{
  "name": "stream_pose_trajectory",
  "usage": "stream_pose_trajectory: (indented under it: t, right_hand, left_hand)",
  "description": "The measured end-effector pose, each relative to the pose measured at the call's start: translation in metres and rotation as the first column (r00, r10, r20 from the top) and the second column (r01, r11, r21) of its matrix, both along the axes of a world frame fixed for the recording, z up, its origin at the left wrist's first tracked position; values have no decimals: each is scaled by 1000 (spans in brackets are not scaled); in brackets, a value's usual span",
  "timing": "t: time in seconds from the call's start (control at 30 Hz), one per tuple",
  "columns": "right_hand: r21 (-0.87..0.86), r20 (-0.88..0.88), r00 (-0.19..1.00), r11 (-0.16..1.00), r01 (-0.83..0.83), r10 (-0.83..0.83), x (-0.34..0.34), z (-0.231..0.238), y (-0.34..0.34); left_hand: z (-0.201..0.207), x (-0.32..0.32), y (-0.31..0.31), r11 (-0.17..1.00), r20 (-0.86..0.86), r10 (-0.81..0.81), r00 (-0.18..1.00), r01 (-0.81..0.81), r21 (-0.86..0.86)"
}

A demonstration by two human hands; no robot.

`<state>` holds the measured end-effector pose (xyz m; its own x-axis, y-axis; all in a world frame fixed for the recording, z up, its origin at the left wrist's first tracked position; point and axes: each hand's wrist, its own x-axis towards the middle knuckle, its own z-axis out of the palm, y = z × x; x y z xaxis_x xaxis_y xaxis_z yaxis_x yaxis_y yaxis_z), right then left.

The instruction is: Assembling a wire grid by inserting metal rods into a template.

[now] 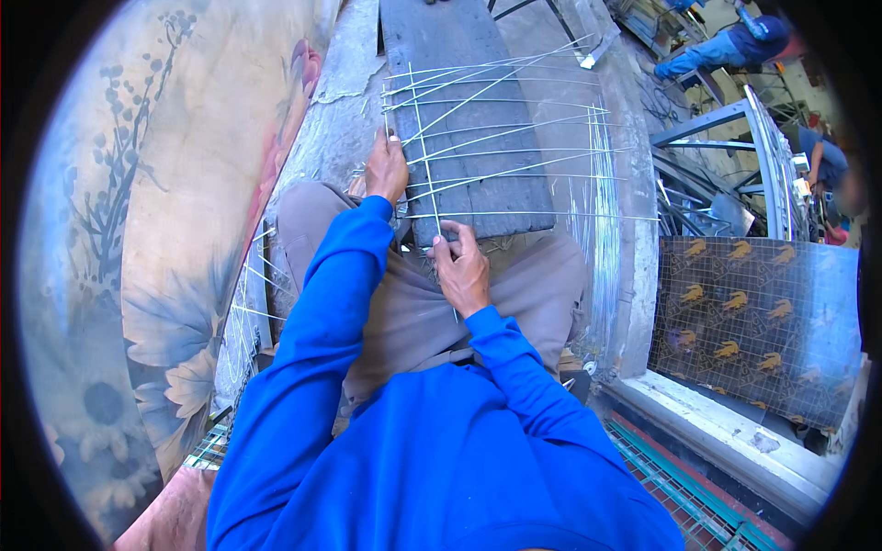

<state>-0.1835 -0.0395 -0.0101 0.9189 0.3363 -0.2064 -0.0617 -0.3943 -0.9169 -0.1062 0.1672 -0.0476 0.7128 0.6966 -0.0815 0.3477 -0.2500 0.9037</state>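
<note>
Several thin pale rods [533,103] lie across a dark board [459,46] in front of my crossed legs, some straight across and some slanting. One long thin rod [424,147] runs lengthwise over them toward my lap. Near its lower end, my right hand [464,274] pinches this lengthwise rod between thumb and fingers. My left hand [387,171] is closed at the board's left edge, beside the left ends of the crosswise rods. A short upright rod rises from its fingertips, and its grip is partly hidden.
More thin rods [602,211] lie bundled on the floor to the right. A large flower-patterned sheet [202,165] stands at the left. Metal frames [758,147] and a dark printed panel [735,321] are at the right. Two other people work at the far right.
</note>
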Motion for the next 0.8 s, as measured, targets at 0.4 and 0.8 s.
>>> stream_pose_trajectory:
  t: [0.4, 0.8]
  right_hand:
    - [-66, 22, 999, 997, -45, 46, 12, 18, -15]
    - [-525, 693, 541, 848, -75, 477, 126, 57, -38]
  left_hand:
    - [6, -11, -7, 995, 164, 79, 983, -87, 43]
    - [45, -124, -136, 993, 166, 62, 984, -77, 88]
